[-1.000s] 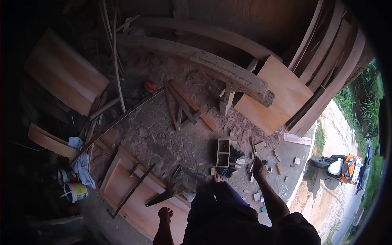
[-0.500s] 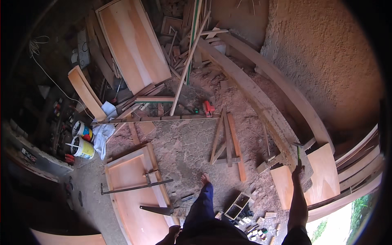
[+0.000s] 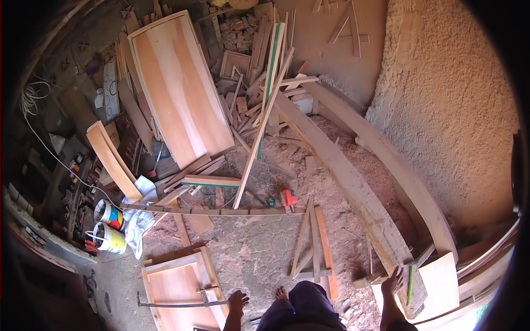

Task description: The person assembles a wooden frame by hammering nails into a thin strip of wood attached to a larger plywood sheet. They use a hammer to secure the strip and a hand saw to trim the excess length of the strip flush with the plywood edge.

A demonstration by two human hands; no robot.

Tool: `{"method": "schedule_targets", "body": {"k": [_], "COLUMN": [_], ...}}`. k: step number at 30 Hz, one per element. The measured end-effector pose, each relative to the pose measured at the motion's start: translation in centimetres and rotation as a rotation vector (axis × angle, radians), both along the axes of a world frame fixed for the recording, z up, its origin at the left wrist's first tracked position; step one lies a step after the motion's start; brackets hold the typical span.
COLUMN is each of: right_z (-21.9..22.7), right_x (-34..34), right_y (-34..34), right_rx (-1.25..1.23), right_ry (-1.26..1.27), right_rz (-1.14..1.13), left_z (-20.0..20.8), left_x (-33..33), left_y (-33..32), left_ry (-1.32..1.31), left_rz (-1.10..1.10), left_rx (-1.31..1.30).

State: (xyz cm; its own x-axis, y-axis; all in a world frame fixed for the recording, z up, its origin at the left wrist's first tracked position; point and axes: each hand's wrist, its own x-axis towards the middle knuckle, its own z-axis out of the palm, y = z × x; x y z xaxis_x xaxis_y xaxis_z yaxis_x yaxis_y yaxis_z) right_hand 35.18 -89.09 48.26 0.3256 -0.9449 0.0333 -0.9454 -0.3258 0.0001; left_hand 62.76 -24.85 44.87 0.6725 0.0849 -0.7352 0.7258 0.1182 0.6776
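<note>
My right hand (image 3: 393,280) rests at the near end of a long thick wooden beam (image 3: 353,182), fingers stretched out and apart. Just right of it, a hammer with a green handle (image 3: 410,287) lies on the beam, out of my grip. My left hand (image 3: 238,300) hangs above the floor with its fingers loosely apart and nothing visible in them. Nearest to it is the end of a long bar clamp (image 3: 182,304), which lies across a framed wooden panel (image 3: 176,284).
A second beam (image 3: 397,165) runs beside the wall. A triangular wooden frame (image 3: 314,243) and a red power tool (image 3: 288,199) are on the dusty floor. A large panel (image 3: 182,88) leans at the back, near scrap wood. Two buckets (image 3: 110,243) stand left.
My right hand has let go of the hammer, which now lies on the beam. My left hand has come forward and its fingers have loosened. The view has tilted up.
</note>
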Motion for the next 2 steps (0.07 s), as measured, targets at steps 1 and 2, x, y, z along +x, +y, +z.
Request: {"method": "schedule_targets", "body": {"k": [1,2], "right_z": [-0.2,-0.1], "right_x": [4.2,5.8], "right_y": [3.0,2.4], "right_rx": [0.074,0.069], "right_ry": [-0.070,-0.080], "right_rz": [0.098,0.095], "left_z": [-0.5,-0.6], "left_x": [0.5,2.4], "left_y": [-0.1,-0.7], "left_ry": [0.013,0.004], "left_rz": [0.081,0.076], "left_rx": [-0.078,-0.082]}}
